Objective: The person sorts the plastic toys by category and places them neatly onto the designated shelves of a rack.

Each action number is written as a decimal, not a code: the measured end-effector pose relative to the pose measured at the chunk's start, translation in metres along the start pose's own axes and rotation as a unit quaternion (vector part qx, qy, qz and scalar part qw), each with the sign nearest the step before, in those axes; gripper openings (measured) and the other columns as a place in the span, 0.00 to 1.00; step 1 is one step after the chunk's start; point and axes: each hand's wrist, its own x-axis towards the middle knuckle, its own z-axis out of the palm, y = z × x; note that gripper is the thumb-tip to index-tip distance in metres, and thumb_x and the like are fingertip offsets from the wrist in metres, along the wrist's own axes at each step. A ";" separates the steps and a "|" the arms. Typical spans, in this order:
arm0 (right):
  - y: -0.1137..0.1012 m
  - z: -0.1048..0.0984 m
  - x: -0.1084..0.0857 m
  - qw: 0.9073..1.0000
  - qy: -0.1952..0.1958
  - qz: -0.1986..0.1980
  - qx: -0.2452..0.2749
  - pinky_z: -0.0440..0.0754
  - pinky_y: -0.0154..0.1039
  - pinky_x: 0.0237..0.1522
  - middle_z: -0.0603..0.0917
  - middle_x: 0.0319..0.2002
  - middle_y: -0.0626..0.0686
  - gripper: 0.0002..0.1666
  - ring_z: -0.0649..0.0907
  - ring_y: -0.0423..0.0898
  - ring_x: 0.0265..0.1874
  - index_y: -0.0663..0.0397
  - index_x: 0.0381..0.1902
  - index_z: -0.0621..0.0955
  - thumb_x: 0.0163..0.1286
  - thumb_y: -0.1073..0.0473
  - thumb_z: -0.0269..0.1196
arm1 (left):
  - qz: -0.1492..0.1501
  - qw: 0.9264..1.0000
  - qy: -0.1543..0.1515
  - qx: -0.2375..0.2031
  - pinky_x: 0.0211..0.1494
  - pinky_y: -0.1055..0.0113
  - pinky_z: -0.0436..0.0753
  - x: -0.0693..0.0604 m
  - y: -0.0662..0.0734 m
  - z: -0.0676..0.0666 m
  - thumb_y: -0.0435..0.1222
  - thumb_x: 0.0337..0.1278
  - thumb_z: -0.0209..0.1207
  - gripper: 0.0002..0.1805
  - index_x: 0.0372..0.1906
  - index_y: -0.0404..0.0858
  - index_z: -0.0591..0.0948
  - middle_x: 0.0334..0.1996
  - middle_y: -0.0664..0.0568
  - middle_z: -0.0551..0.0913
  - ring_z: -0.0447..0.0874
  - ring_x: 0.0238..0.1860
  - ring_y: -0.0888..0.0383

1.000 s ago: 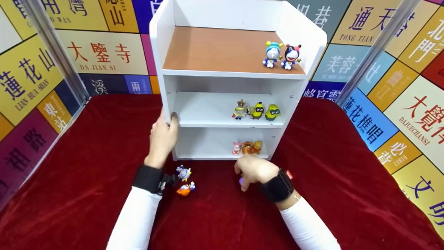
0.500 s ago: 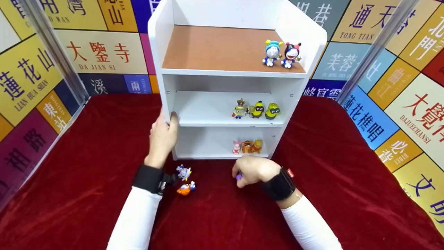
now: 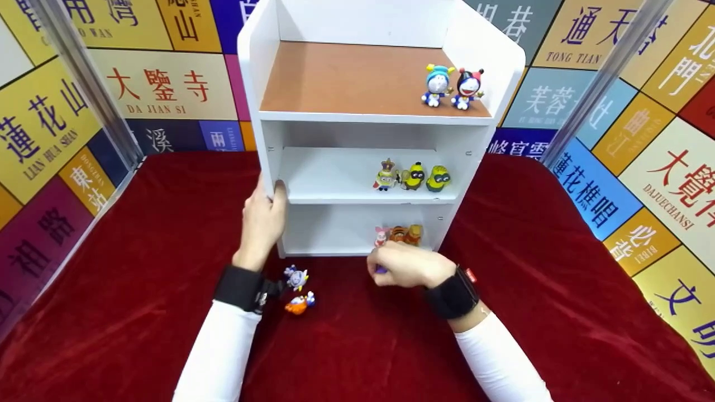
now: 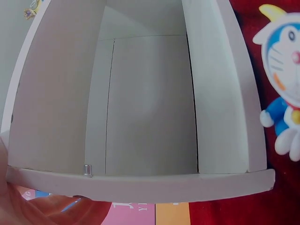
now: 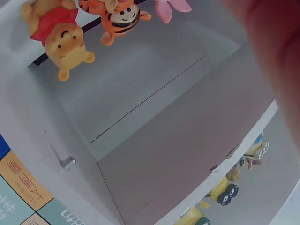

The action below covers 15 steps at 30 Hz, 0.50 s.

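My left hand [image 3: 263, 220] grips the left side panel of a white shelf unit [image 3: 357, 117], with the thumb on the inner side. My right hand [image 3: 406, 264] pinches a small purple thing [image 3: 381, 269], mostly hidden by the fingers, just before the bottom shelf. Behind that hand stand a pink Piglet figure [image 3: 381, 235], a Tigger figure [image 5: 121, 21] and a Pooh figure [image 5: 63, 40]. On the cloth near my left wrist lie a blue-and-white figure [image 3: 296, 278] and an orange-and-white figure [image 3: 299, 303]; the left wrist view shows a Doraemon figure [image 4: 283, 70] close up.
Several Minion figures, one a crowned Minion [image 3: 386, 176], stand on the middle shelf at right. Two costumed Doraemon figures, one in a teal hat [image 3: 437, 86], stand on the brown top shelf [image 3: 346, 81]. Dark red cloth [image 3: 346, 357] covers the table; printed panels [image 3: 162, 84] surround it.
My right hand has moved slightly left and up from the cloth, toward the bottom shelf, carrying the purple thing. The left hand stays on the side panel.
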 end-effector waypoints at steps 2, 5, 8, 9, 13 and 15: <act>0.000 0.000 0.000 1.000 0.001 -0.021 -0.002 0.81 0.36 0.39 0.87 0.34 0.51 0.08 0.84 0.45 0.35 0.56 0.35 0.87 0.64 0.64 0.61 | -0.001 1.000 -0.001 0.001 0.30 0.56 0.78 0.000 0.000 0.000 0.46 0.75 0.45 0.21 0.63 0.41 0.73 0.26 0.49 0.71 0.72 0.26 0.51; -0.001 0.000 0.000 0.999 -0.001 -0.044 -0.003 0.82 0.37 0.41 0.87 0.35 0.52 0.09 0.84 0.46 0.37 0.58 0.35 0.88 0.66 0.64 0.60 | -0.003 1.000 -0.003 0.003 0.30 0.55 0.78 0.000 0.000 0.000 0.46 0.75 0.45 0.20 0.63 0.41 0.73 0.26 0.49 0.71 0.72 0.26 0.51; -0.002 -0.001 -0.001 0.999 -0.006 -0.038 0.001 0.81 0.35 0.39 0.85 0.35 0.51 0.07 0.82 0.45 0.35 0.57 0.34 0.87 0.60 0.62 0.64 | -0.004 1.000 -0.001 0.004 0.31 0.55 0.78 0.000 0.000 0.000 0.46 0.75 0.45 0.20 0.63 0.41 0.73 0.26 0.48 0.72 0.73 0.27 0.50; -0.002 -0.002 -0.001 0.999 -0.006 -0.034 0.004 0.80 0.35 0.40 0.84 0.36 0.51 0.07 0.82 0.44 0.35 0.57 0.34 0.87 0.57 0.62 0.66 | -0.004 1.000 0.000 0.005 0.32 0.54 0.78 0.000 0.000 0.000 0.46 0.75 0.46 0.21 0.62 0.41 0.73 0.26 0.48 0.72 0.74 0.27 0.49; -0.003 -0.003 -0.001 1.000 0.003 -0.016 0.014 0.81 0.38 0.47 0.82 0.44 0.53 0.17 0.81 0.46 0.42 0.59 0.41 0.86 0.49 0.63 0.71 | -0.003 1.000 0.004 0.008 0.36 0.48 0.80 0.001 -0.001 0.001 0.47 0.74 0.45 0.21 0.63 0.42 0.73 0.29 0.44 0.75 0.77 0.31 0.46; -0.003 -0.003 0.000 0.999 0.025 -0.024 0.009 0.82 0.41 0.52 0.82 0.46 0.54 0.18 0.82 0.48 0.45 0.60 0.42 0.86 0.50 0.67 0.70 | -0.004 1.000 0.004 0.009 0.37 0.47 0.80 0.001 -0.001 0.001 0.47 0.74 0.45 0.21 0.63 0.42 0.73 0.30 0.44 0.76 0.77 0.32 0.45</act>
